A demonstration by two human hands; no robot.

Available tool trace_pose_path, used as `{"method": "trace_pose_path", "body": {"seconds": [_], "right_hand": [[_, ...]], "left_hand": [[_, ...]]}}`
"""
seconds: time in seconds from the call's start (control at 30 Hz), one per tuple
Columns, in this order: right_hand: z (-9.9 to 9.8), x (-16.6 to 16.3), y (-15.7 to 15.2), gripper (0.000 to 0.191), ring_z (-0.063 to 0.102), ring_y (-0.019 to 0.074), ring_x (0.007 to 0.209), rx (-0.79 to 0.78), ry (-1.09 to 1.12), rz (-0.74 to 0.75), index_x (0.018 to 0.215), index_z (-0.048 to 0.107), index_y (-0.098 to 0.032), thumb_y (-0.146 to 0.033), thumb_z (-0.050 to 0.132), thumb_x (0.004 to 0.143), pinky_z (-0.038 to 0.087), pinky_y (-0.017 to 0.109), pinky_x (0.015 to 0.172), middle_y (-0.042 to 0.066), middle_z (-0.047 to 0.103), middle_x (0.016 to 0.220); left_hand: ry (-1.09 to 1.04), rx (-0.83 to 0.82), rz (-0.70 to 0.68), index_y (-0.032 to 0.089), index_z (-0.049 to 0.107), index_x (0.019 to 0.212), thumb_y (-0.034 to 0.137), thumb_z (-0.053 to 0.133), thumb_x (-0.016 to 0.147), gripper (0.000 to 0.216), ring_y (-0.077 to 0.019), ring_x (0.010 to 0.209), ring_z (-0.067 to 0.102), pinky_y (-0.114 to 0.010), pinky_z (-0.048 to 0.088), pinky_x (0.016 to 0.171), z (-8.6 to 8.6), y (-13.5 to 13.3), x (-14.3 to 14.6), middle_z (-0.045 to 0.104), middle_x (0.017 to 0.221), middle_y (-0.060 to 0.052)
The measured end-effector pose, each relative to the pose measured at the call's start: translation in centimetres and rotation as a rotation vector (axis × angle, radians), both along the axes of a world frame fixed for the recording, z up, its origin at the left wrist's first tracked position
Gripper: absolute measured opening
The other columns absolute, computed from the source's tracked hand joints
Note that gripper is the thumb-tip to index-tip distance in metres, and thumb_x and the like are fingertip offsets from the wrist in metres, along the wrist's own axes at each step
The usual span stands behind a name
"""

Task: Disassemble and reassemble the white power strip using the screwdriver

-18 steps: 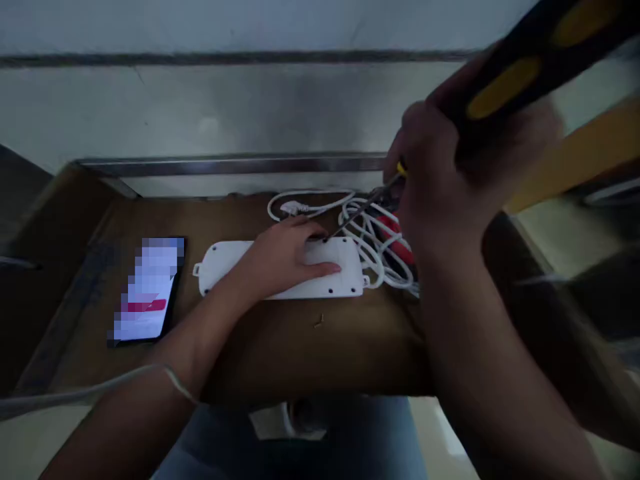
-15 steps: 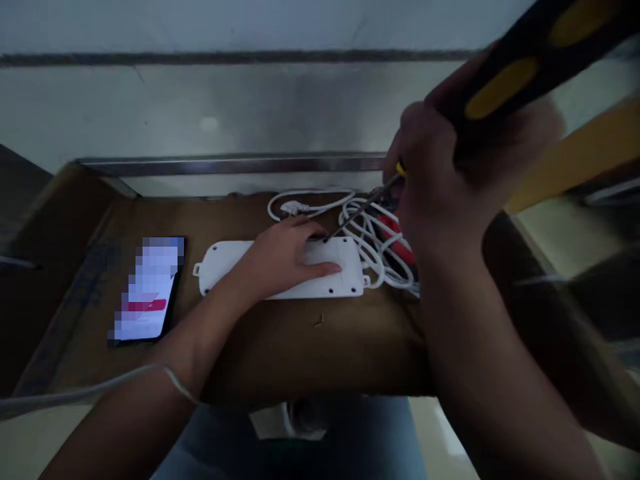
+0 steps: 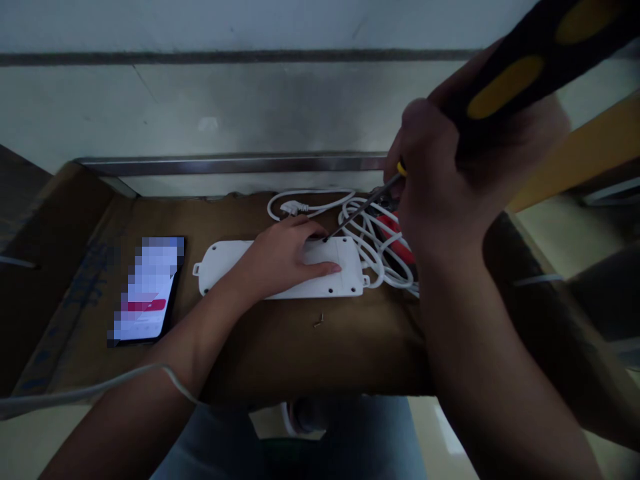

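A white power strip (image 3: 350, 267) lies with its underside up, dark screw holes along its edges. Across its middle rests my left hand (image 3: 280, 257), the thumb stretched toward the right end and the fingers bent over by the far edge, gripping the strip. My right hand (image 3: 440, 180) is wrapped round a screwdriver (image 3: 505, 87) with a thick black and yellow handle. The slanted shaft runs down to a hole near the strip's far edge, beside my left fingertips. Whether a screw sits in that hole is hidden. Small loose screws (image 3: 319, 321) lie in front of the strip.
The strip rests on brown cardboard (image 3: 280, 360) with raised side flaps. Behind and right are a coiled white cord (image 3: 380, 253), its plug (image 3: 293, 209) and a red-handled tool (image 3: 397, 243), partly covered. At left lies a lit phone (image 3: 150, 287). A pale cable (image 3: 100, 387) crosses my left forearm.
Almost nothing has moved. The screwdriver handle and my right hand have shifted very slightly right, while the tip stays at the same hole. My left hand keeps its place.
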State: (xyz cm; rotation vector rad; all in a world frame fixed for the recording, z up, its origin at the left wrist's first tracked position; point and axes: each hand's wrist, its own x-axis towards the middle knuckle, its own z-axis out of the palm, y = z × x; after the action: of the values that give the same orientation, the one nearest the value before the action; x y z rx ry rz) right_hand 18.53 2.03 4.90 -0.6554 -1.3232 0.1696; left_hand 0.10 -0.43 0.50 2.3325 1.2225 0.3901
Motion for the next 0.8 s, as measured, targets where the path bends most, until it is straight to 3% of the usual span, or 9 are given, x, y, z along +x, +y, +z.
{"method": "trace_pose_path", "body": {"seconds": [0.37,0.8], "right_hand": [[-0.12,-0.1,0.59,0.012,0.046,0.0078,0.058,0.052,0.002,-0.048,0.072,0.056,-0.021,-0.025,0.063,0.081,0.04,0.028,0.064,-0.002,0.048,0.063],[-0.3,-0.21,-0.03,0.015,0.045,0.0076,0.051,-0.023,-0.043,-0.086,0.074,0.057,-0.022,-0.03,0.064,0.085,0.04,0.029,0.056,-0.005,0.046,0.059]], "left_hand": [[0.004,0.01,-0.003,0.016,0.073,0.129,0.056,0.081,0.089,0.057,-0.0312,0.118,0.07,-0.044,0.054,0.106,-0.3,0.1,-0.12,0.073,0.129,-0.012],[-0.004,0.003,0.008,0.015,0.073,0.126,0.054,0.082,0.089,0.055,-0.0319,0.118,0.07,-0.047,0.055,0.106,-0.07,-0.05,0.04,0.073,0.127,-0.012]]}}
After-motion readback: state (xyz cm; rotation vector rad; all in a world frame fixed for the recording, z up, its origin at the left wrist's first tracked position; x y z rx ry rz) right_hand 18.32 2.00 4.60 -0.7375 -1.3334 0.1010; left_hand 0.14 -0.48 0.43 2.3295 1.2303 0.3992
